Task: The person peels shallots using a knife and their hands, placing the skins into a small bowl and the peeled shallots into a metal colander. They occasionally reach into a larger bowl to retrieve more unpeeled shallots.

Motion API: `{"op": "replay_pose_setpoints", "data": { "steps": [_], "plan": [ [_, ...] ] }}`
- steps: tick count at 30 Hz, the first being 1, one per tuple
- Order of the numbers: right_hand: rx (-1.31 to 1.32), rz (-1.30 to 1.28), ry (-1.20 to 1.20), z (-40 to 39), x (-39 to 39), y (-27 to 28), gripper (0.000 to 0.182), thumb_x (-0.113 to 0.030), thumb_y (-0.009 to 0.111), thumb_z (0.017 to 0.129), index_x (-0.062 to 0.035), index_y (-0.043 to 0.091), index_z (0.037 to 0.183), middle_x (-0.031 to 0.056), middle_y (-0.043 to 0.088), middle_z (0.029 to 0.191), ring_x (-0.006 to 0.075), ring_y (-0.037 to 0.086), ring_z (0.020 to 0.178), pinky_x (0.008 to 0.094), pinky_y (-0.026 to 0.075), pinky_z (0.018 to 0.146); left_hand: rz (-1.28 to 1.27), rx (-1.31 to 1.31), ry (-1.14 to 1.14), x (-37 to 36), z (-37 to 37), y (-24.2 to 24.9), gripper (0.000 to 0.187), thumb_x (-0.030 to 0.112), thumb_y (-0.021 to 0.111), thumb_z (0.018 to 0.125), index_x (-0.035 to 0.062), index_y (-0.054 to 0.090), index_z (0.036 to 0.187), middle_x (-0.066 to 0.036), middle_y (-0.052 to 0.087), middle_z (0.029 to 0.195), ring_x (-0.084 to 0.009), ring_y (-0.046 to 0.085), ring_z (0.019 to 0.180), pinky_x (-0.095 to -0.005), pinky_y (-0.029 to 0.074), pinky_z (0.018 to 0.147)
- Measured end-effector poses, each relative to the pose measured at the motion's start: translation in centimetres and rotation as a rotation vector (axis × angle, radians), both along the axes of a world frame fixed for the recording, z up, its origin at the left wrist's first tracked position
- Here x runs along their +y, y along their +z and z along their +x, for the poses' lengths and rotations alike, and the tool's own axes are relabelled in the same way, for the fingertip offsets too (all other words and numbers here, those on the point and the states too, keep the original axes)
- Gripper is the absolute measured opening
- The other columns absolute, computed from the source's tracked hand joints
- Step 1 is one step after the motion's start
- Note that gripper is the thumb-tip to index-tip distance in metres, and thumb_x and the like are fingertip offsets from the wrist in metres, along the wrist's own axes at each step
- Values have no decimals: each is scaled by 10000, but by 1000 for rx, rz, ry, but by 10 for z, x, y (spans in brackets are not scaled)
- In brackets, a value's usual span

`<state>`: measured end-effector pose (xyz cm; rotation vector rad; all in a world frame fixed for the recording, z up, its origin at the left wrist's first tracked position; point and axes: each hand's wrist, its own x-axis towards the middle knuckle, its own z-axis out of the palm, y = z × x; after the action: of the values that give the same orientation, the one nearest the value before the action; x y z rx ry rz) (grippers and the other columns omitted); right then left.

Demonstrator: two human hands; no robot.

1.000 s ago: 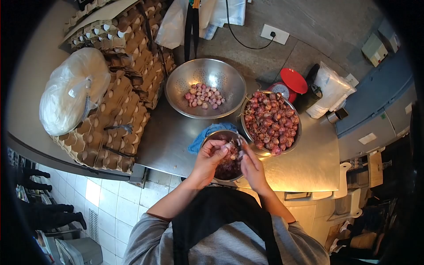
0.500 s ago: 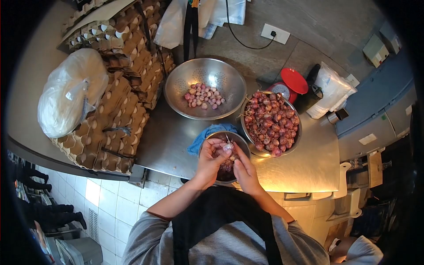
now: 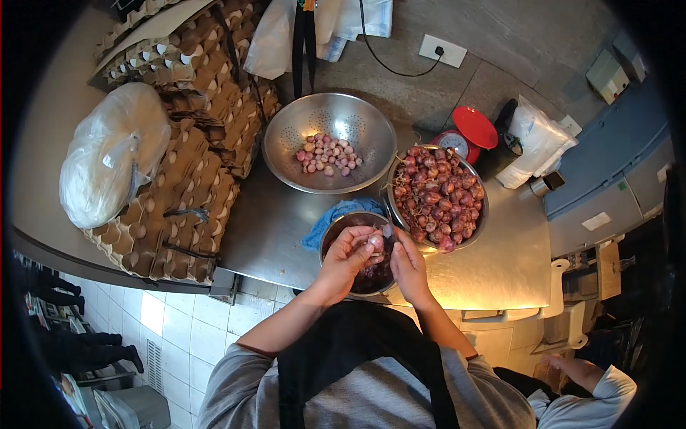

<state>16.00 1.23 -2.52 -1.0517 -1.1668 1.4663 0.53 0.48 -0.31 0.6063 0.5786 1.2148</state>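
Over a small metal bowl [image 3: 330, 244] with dark reddish skins in it, my left hand [image 3: 345, 259] pinches a pale, peeled-looking shallot [image 3: 375, 242] between thumb and fingers. Beside it, my right hand [image 3: 410, 270] is closed around a small knife [image 3: 388, 231], whose short blade points up and whose handle is mostly hidden. Behind the bowl stands a perforated metal colander [image 3: 286, 161] holding several peeled shallots [image 3: 329, 155]. To the right, another metal bowl [image 3: 486, 214] is heaped with unpeeled shallots [image 3: 439, 193]. A blue cloth [image 3: 319, 230] lies by the small bowl.
Stacked egg trays [image 3: 179, 193] with a white plastic bag [image 3: 114, 154] on top fill the left side. A red scale [image 3: 475, 129] and a white bag [image 3: 532, 143] stand behind the heaped bowl. Another person's arm [image 3: 579, 372] shows at lower right.
My hands have drawn slightly apart, and the knife has moved right, away from the shallot. The other person at lower right has come further into view.
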Motion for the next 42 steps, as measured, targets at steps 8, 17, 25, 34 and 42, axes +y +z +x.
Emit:
{"op": "replay_pose_setpoints", "data": {
  "steps": [8, 17, 25, 34, 42],
  "plan": [
    [-84, -150, 85, -1, -15, 21, 430, -155, 399, 924, -53, 312, 1332, 74, 471, 1186, 101, 463, 959, 189, 360, 810, -124, -89, 61, 6, -1, -10, 176, 78, 521, 862, 60, 505, 1037, -44, 559, 999, -133, 537, 935, -293, 439, 847],
    [-331, 251, 159, -9, -12, 13, 433, -163, 402, 916, -48, 316, 1324, 142, 427, 1286, 211, 375, 1215, 285, 257, 999, -76, -61, 127, 3, 0, -6, 184, 37, 563, 833, 51, 503, 1006, -22, 554, 935, -95, 536, 866, -235, 443, 800],
    [-313, 315, 160, -10, -11, 8, 407, -163, 377, 931, -53, 336, 1321, -13, 458, 939, 41, 332, 705, 161, 275, 610, -31, -43, 150, 2, 0, -5, 195, 27, 580, 818, 54, 500, 994, -23, 557, 939, -92, 539, 868, -230, 440, 797],
    [-49, 97, 169, 2, -14, -11, 441, -194, 386, 928, -36, 304, 1331, -41, 447, 871, 28, 327, 646, 163, 243, 546, 47, 162, 137, -4, 0, -17, 170, 55, 597, 808, 75, 519, 957, -12, 550, 904, -88, 529, 825, -231, 450, 724],
    [-341, 211, 288, -20, -1, -16, 438, -221, 428, 914, -19, 351, 1296, 95, 417, 1242, 153, 458, 1045, 236, 393, 822, 144, 78, 395, -14, -8, -44, 244, 89, 642, 790, 47, 474, 961, -2, 543, 918, -73, 532, 873, -210, 434, 772]
  ]
}}
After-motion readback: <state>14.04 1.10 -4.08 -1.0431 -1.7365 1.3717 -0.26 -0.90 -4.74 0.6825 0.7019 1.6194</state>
